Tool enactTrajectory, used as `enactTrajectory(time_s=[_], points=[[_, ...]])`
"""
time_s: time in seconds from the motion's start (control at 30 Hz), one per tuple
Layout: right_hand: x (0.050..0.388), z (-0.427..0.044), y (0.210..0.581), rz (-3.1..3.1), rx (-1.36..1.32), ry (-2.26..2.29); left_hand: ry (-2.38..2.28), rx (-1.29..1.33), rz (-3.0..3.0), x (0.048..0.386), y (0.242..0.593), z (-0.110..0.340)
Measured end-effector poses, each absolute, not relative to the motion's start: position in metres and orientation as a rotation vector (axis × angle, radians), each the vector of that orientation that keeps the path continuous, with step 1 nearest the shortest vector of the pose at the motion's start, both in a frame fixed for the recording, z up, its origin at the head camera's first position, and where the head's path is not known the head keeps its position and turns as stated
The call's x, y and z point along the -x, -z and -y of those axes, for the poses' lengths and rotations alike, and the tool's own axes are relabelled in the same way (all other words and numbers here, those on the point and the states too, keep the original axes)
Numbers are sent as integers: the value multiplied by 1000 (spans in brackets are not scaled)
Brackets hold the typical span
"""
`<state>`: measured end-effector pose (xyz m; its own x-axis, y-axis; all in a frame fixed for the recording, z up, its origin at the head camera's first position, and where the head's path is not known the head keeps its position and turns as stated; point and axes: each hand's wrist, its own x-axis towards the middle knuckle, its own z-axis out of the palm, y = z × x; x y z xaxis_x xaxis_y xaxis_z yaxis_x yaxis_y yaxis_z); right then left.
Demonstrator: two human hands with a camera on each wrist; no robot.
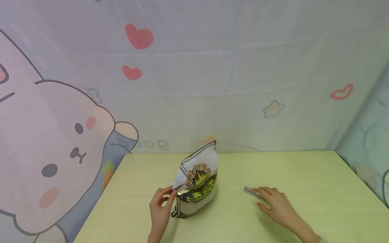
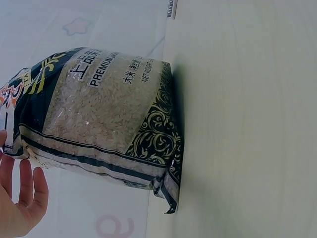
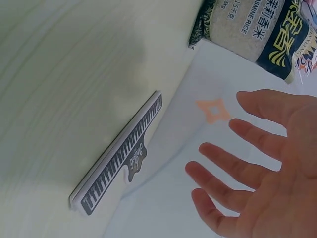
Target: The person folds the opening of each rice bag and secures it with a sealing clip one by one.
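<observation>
A bag of rice (image 1: 199, 182) stands on the table, its top fold leaning toward the back. My left hand (image 1: 162, 206) pinches the bag's left side edge between thumb and fingers. The left wrist view shows the clear panel of the rice bag (image 2: 99, 104) with grains inside, and part of my left hand (image 2: 22, 198) at its side seam. To the right, a long clip with a piano-key print (image 3: 121, 158) lies on the table. My right hand (image 1: 278, 206) hovers over the clip, fingers spread and slightly bent, apart from it in the right wrist view.
The pale wooden table (image 1: 304, 175) meets a hanging cloth backdrop (image 1: 194, 84) printed with hearts and a large cartoon animal. At the right, another cloth panel (image 1: 370, 145) borders the table's side edge.
</observation>
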<state>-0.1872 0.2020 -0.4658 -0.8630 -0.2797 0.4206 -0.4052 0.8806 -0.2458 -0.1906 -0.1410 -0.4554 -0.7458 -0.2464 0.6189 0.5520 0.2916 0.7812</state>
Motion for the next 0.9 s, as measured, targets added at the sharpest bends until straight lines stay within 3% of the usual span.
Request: enactTrajectory(time_s=[0.9], points=[[190, -230, 485, 2860, -365, -358, 1562, 250, 1901, 195, 463, 143]])
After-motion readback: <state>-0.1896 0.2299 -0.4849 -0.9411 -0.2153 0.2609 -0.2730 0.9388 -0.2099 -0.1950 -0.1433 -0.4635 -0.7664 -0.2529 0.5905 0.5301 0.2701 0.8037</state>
